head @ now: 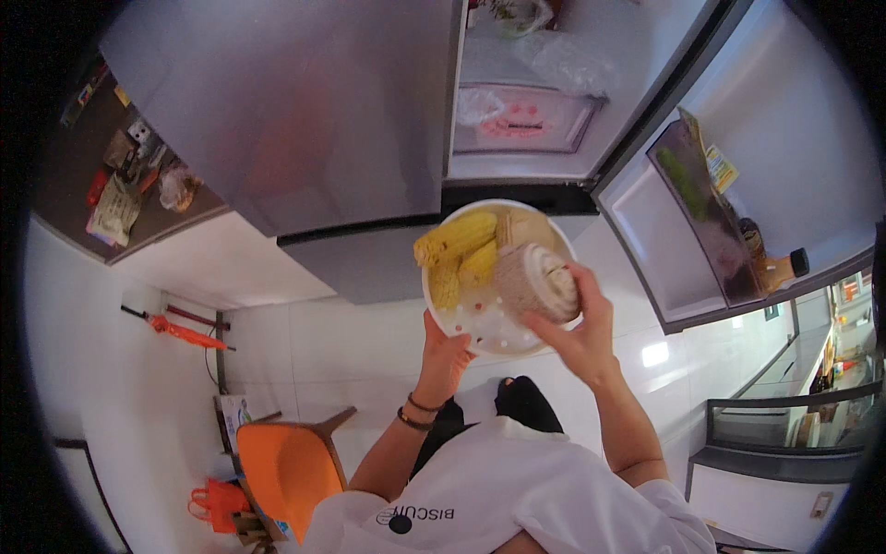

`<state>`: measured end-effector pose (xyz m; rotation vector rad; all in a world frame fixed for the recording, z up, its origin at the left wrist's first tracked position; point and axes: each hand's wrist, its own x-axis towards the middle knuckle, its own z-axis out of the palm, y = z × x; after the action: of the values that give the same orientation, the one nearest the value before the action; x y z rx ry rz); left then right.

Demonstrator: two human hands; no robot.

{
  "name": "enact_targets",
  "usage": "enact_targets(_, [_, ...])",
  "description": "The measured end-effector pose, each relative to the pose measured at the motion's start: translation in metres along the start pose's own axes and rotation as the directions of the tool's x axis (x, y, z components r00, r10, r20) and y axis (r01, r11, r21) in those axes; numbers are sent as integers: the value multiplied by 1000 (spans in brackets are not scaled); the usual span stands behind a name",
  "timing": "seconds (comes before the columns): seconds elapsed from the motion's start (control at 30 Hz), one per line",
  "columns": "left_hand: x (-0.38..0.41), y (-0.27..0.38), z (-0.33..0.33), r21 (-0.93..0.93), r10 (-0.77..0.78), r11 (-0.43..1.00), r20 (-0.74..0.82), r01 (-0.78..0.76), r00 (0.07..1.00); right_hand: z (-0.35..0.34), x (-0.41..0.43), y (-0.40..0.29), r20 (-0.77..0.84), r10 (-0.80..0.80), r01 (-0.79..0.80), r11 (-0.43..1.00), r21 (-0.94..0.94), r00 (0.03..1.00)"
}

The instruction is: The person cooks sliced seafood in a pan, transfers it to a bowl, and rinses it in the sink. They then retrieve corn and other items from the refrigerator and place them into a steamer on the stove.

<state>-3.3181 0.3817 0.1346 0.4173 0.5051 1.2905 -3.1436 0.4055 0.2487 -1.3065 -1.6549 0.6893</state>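
Observation:
My left hand (446, 353) grips the near left rim of a round white steamer tray (495, 336) with small holes, held up before the refrigerator. My right hand (581, 325) has its thumb and fingers around a brown-and-white spiral roll, apparently a steamed bun (536, 284), at the tray's right side. Pieces of yellow corn on the cob (460, 239) lie at the tray's left. Another light-brown food piece (529, 232) lies behind the roll. Whether the roll touches the tray is hidden.
Ahead, the refrigerator's right door (754, 173) stands open, with bottles and packets in its rack; a drawer (526, 124) shows inside. The left door (297, 111) is closed. An orange chair (291, 471) stands at lower left, below a red umbrella (183, 332). A cluttered shelf (83, 228) is at left.

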Motion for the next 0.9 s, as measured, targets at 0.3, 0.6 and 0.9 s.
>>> enact_targets(0.3, [5, -11, 2, -58, -6, 998, -112, -1, 994, -55, 230, 54, -314, 183, 11, 849, 528, 932])
enact_targets(0.6, [22, -28, 11, -33, 101, 994, -175, -108, 979, -50, 431, 128, -731, 102, -271, 955, -117, 675])
enact_targets(0.9, [16, -23, 8, -24, 148, 987, -259, -159, 954, -28, 467, 188, -625, -43, -370, 773, -515, 780])
